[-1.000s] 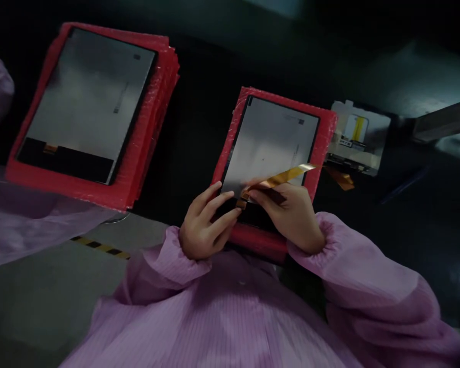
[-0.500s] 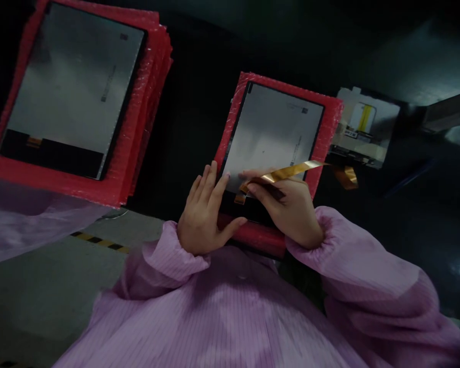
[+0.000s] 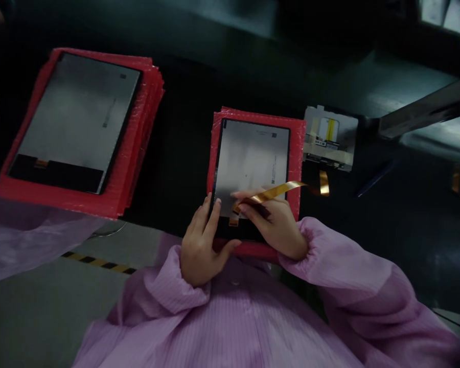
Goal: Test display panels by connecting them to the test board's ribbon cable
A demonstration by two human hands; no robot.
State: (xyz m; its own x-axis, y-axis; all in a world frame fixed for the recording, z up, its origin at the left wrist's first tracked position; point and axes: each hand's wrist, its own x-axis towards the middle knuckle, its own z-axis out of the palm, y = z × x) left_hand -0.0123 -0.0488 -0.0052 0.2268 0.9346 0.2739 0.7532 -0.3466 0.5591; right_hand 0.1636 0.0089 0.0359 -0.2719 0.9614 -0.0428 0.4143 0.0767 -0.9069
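In front of me a display panel lies back side up on red bubble-wrap sheeting. My left hand rests along the panel's lower left edge with its fingers stretched out and thumb apart. Between thumb and fingers, my right hand pinches one end of a gold flex cable. That end is just above the panel's small gold connector; whether the two touch, I cannot tell. Toward the right the cable runs over my hand, its far end hanging near a small circuit board assembly.
At the left, another display panel lies on a stack of red bubble-wrap sheets. A dark pen-like stick lies on the dark table at the right. Behind it extends a metal bar. Another person's sleeve shows at far left.
The view has shifted, so the table things appear lower, and those at the right also farther left. Both hands keep the same pose, and the flex cable is still in my right hand.
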